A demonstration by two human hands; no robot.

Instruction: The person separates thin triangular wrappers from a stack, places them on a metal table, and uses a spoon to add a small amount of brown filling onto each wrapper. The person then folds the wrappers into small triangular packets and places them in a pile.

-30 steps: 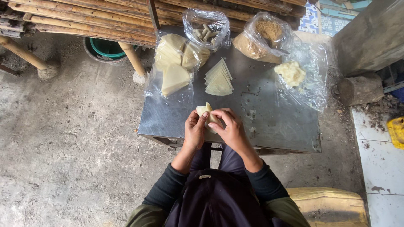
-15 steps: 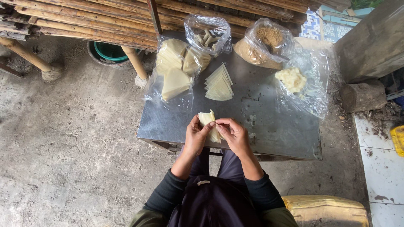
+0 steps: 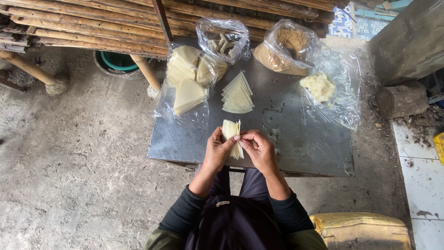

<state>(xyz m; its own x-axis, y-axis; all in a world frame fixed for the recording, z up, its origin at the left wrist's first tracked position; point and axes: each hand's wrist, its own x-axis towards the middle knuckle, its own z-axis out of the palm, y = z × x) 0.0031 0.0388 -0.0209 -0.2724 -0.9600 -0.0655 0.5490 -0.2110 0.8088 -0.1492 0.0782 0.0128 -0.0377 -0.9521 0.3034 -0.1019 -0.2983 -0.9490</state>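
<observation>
1. Your left hand [image 3: 216, 150] and right hand [image 3: 259, 149] meet at the lower centre of the frame; both sets of fingers are clamped on a small stack of pale wrapper sheets [image 3: 232, 136], held above the metal surface [image 3: 296, 139].
2. Step in hand, judged: separating one sheet.
3. Peel gently; thin sheets likely tear.
4. More cut triangles [image 3: 237, 95] lie at centre frame.

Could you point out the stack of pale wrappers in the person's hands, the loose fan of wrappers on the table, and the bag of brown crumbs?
Stack of pale wrappers [image 3: 230, 129]: head view, its upper end above the fingers.
Fan of wrappers [image 3: 237, 96]: head view, middle of the top sheet.
Bag of brown crumbs [image 3: 292, 40]: head view, on the crumbs inside.
</observation>
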